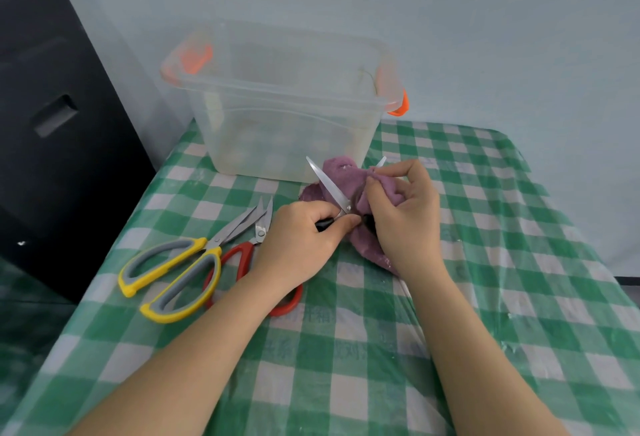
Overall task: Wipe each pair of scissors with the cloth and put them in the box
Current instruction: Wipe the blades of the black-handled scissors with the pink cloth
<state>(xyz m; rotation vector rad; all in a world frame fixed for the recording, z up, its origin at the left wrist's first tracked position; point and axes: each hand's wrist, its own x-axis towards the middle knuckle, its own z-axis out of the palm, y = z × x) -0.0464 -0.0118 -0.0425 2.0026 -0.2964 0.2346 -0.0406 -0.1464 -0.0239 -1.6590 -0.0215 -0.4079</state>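
Note:
My left hand [298, 241] grips the black handle of a pair of scissors [329, 186] whose blades are spread open, one tip pointing up-left and the other poking out past my right fingers. My right hand [405, 207] holds a purple cloth [346, 176] bunched around the right blade. The cloth's lower part lies on the table under both hands. To the left lie yellow-and-grey scissors [173, 273] and red-handled scissors [246, 255], the red ones partly under my left wrist. A clear plastic box [284, 106] with orange latches stands behind, open at the top.
The table wears a green-and-white checked cover [485, 262] under clear plastic film. A black object [52, 124] stands off the table's left edge. A pale wall rises behind the box.

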